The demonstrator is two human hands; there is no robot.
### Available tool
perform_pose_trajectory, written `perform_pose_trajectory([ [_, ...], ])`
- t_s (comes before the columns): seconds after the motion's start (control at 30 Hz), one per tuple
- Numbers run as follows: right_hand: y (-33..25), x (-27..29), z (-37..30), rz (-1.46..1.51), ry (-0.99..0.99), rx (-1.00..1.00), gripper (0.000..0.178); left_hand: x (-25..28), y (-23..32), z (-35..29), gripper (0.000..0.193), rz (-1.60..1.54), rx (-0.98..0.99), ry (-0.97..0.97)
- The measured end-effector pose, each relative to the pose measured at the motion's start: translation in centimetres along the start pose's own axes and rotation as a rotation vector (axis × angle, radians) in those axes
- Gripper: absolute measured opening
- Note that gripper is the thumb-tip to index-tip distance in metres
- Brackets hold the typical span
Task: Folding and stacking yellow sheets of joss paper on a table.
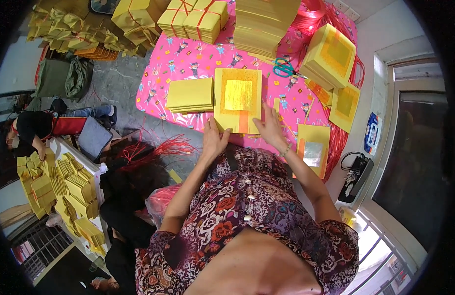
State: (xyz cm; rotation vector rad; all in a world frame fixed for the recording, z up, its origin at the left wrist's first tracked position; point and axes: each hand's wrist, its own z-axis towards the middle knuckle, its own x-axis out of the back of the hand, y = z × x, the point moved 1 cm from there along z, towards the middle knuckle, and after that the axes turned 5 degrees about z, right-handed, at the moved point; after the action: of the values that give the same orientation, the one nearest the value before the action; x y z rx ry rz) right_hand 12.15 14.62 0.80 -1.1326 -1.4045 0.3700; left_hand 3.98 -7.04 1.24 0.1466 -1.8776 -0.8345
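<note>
Head view: how do you steady that gold-faced paper stack (238, 94) well?

"I'd press lightly and evenly from both sides, keeping its edges flush."

"And your hold?"

"My left grip (216, 141) and right grip (271, 129) are loosely open, touching its near corners without clasping it. It lies on the pink tabletop (203, 56), between and just beyond them, right of the plain yellow bundle (190, 92)."

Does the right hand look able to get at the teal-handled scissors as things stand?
Probably yes: the right hand is at the yellow stack's near edge, with only flat pink tablecloth and a small yellow slip apparently between; the scissors' handles look uncovered.
</note>
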Motion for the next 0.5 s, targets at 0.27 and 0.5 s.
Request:
perform_pose_trajectory([
  [0.27, -1.6, 1.8, 12.6, -0.236, 0.167, 0.356, 0.062, 1.1, 1.7, -0.5, 0.097, 0.013, 0.028, -0.065],
  [0.5, -2.5, -0.3, 17.1, -0.415, -0.078, 0.371, 0.048, -1.0, -0.7, -0.3, 0.092, 0.052, -0.083, 0.084],
])
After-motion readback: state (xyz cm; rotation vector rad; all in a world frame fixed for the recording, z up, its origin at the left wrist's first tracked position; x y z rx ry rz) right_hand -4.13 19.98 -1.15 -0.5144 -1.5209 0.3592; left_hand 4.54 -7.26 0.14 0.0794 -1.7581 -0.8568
